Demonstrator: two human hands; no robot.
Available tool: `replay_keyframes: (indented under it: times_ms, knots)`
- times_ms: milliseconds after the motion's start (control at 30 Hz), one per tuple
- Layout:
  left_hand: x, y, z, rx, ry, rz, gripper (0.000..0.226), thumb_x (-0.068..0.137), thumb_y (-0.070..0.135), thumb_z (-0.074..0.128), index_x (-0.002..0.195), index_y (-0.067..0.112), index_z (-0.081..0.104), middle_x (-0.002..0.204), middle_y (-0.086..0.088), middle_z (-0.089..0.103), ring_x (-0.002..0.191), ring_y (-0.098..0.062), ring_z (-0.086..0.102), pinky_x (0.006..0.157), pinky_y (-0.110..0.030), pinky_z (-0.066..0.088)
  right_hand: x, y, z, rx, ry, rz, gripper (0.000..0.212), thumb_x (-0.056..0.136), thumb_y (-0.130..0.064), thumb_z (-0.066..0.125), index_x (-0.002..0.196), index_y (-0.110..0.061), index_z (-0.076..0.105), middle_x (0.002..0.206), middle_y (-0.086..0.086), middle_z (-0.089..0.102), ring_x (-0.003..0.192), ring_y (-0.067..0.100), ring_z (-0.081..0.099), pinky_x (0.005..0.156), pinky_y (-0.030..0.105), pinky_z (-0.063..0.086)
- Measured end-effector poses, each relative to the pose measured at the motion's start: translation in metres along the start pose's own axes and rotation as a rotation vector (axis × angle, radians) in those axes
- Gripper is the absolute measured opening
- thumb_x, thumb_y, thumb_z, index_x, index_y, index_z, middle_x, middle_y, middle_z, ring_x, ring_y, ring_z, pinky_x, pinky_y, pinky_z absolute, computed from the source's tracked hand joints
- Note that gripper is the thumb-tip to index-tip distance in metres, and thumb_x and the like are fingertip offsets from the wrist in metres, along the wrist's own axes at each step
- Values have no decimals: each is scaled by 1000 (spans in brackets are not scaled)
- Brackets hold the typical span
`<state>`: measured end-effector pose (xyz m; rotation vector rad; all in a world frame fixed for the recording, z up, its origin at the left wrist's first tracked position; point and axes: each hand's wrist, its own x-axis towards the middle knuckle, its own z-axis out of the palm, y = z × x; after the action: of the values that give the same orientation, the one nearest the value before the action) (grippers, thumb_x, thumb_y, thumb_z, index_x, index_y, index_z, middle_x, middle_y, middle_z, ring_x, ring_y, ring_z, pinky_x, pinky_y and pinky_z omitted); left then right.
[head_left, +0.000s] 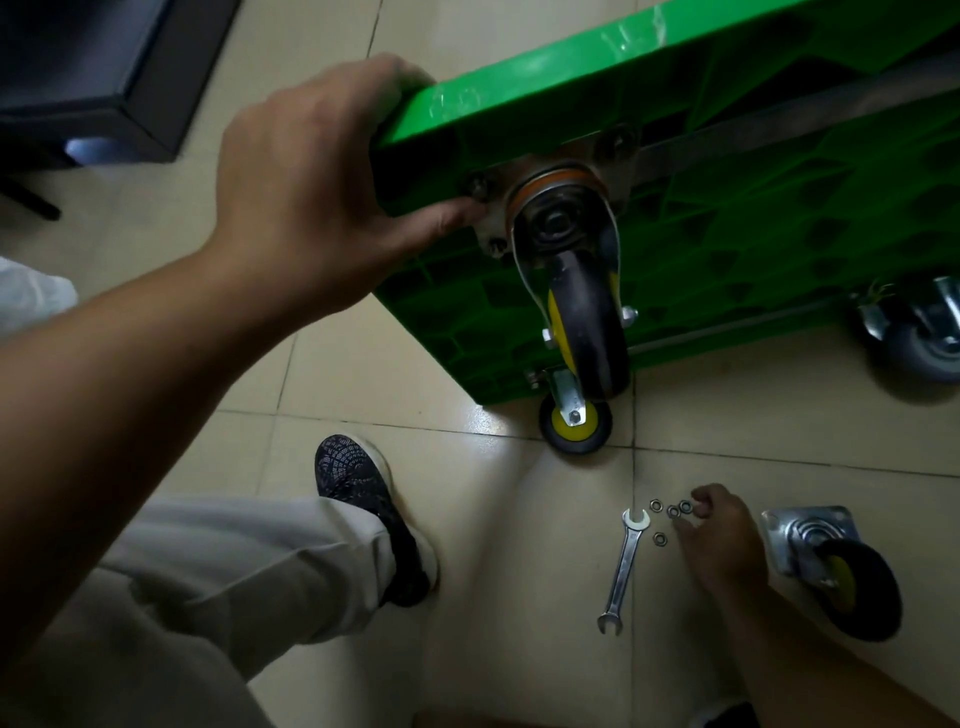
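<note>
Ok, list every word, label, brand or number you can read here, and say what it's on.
No text can be read anywhere.
On the green cart: only pale scuffs, no lettering.
On the wrench: any size stamp is too small and blurred to read.
On the loose caster plate: pressed rings, no legible marking.

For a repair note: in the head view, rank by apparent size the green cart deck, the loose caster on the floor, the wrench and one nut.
1. green cart deck, also closest to the camera
2. loose caster
3. wrench, long but thin
4. nut, by far the smallest
</note>
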<state>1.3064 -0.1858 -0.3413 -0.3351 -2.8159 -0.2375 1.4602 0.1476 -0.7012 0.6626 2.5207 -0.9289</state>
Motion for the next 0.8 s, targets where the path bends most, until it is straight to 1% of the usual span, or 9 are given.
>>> replay_keyframes:
  times_ms: [133, 300, 367, 467, 533, 600, 667, 700, 800]
  knots:
    - [-1, 0, 0, -6, -1, 4, 65, 84, 64, 63, 128, 17, 59, 116, -8, 68, 100, -30, 63, 79, -50, 53, 8, 1, 1, -63, 20, -80, 20, 82, -4, 73, 91, -17, 61, 94, 9, 59, 79, 30, 60, 71, 36, 49]
    - [0, 0, -1, -8, -6, 4, 65, 83, 64, 63, 129, 19, 58, 117, -7, 68, 102, -29, 63, 79, -50, 54, 13, 4, -1, -105, 4, -82, 18, 82, -11, 73, 77, -17, 57, 82, 8, 60, 74, 31, 59, 66, 38, 49]
    - [0, 0, -1, -5, -1, 5, 64, 82, 64, 64, 128, 21, 59, 116, -6, 69, 101, -30, 64, 79, -50, 53, 12, 1, -7, -83, 13, -89, 17, 82, -13, 72, 75, -18, 57, 80, 7, 62, 73, 28, 59, 64, 35, 46]
    - [1, 1, -2, -12, 7, 12, 60, 82, 62, 68, 126, 22, 60, 114, -5, 70, 100, -31, 65, 79, -45, 52, 8, -21, -30, -34, 35, -104, 15, 83, -15, 72, 76, -18, 59, 78, 2, 62, 70, 19, 56, 61, 30, 37]
    - [1, 2, -4, -19, 5, 21, 58, 82, 62, 69, 126, 24, 60, 111, -5, 71, 98, -32, 66, 77, -42, 50, 7, -46, -51, 45, 73, -119, 14, 81, -13, 73, 80, -18, 60, 78, 1, 64, 73, 20, 60, 65, 28, 42]
    - [2, 3, -6, -25, -10, 37, 59, 79, 64, 66, 126, 28, 59, 107, -4, 73, 95, -33, 67, 76, -41, 51, 7, -76, -76, 165, 127, -187, 17, 80, -7, 76, 83, -17, 62, 77, -1, 65, 73, 20, 64, 67, 22, 47]
    - [1, 7, -10, -15, -37, 53, 60, 79, 63, 68, 128, 30, 58, 104, -6, 73, 93, -34, 68, 73, -40, 50, 2, -111, -105, 249, 192, -294, 19, 77, 0, 77, 84, -11, 63, 71, -3, 64, 64, 9, 63, 62, 8, 45]
    - [0, 10, -13, -3, -55, 58, 59, 79, 61, 71, 129, 31, 58, 103, -7, 74, 92, -35, 68, 72, -38, 48, -3, -130, -120, 280, 225, -352, 21, 77, 2, 77, 83, -11, 62, 68, -5, 62, 59, 1, 59, 60, 4, 43]
    - [-6, 23, -24, 62, -124, 72, 60, 80, 59, 73, 130, 31, 58, 102, -10, 73, 92, -37, 68, 69, -36, 45, -29, -185, -167, 332, 320, -538, 23, 80, -3, 79, 81, -16, 60, 66, -8, 61, 55, -2, 57, 58, 8, 46]
